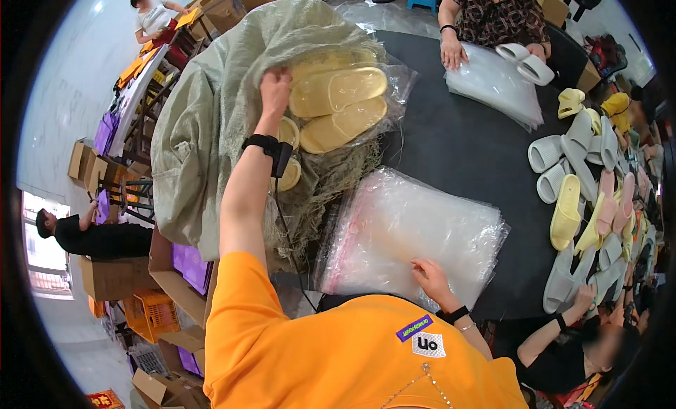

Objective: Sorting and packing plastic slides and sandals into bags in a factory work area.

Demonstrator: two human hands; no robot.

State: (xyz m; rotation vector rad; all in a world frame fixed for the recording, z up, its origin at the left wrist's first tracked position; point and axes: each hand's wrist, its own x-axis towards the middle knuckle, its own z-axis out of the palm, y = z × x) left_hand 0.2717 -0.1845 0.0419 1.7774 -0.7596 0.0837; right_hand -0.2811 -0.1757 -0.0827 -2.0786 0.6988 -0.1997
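Head view looks down on a packing job that seems barely begun. Left hand (275, 83) is stretched out and closed on the top of a clear bag of yellow slippers (338, 102), which lies in the open mouth of a big grey-green woven sack (211, 106); more bagged yellow slippers (289, 155) show lower in the sack. Right hand (431, 276) lies flat, fingers spread, on the near edge of a thick stack of empty clear bags (415, 233) and holds nothing. Judging from this, the sack is still well filled and the bag stack still high, so most of the work seems left to do.

Both sack and stack rest on a dark round bench (458, 145). On its right side many loose slippers (584, 190) lie crowded together, grey, pale yellow and pink, touching and overlapping. At the far side a person in a patterned top sits with one hand on a second stack of clear bags (493, 81), white slippers (524, 60) lying on it. Another person's hand (584, 296) reaches toward the loose slippers from the lower right.

Around the bench the room looks like a workshop: open cardboard boxes (113, 275) on the floor at the left, an orange crate (151, 314), purple packs, two people standing at the far left, and a pale floor.
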